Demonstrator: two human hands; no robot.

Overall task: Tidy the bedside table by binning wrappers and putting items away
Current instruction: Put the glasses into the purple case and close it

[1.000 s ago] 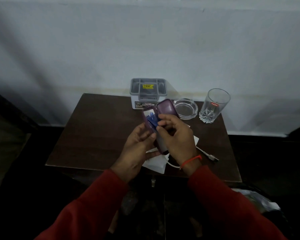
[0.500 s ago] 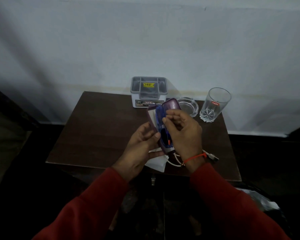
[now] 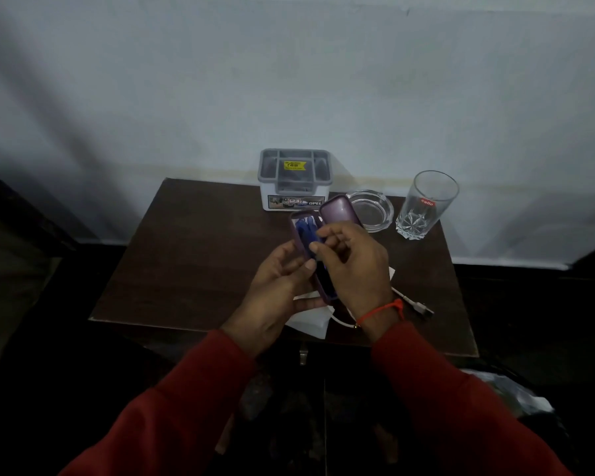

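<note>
Blue glasses going into the purple case, held above the surface.

The left hand (image 3: 275,297) cradles the open case (image 3: 323,266) from below, fingers curled round its side; the right hand (image 3: 352,266) pinches the blue glasses (image 3: 306,230) with curled fingers and seats them inside. To do this well, I judge the arms should be folded flat and tucked fully below the rim before the lid (image 3: 339,209) is shut, so nothing gets caught. A white cable (image 3: 411,302) and paper (image 3: 310,321) lie on the surface (image 3: 193,255) underneath.

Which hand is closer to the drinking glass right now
Right. The right hand sits in front of and left of the drinking glass; the left hand is farther left, beyond the purple case.
</note>
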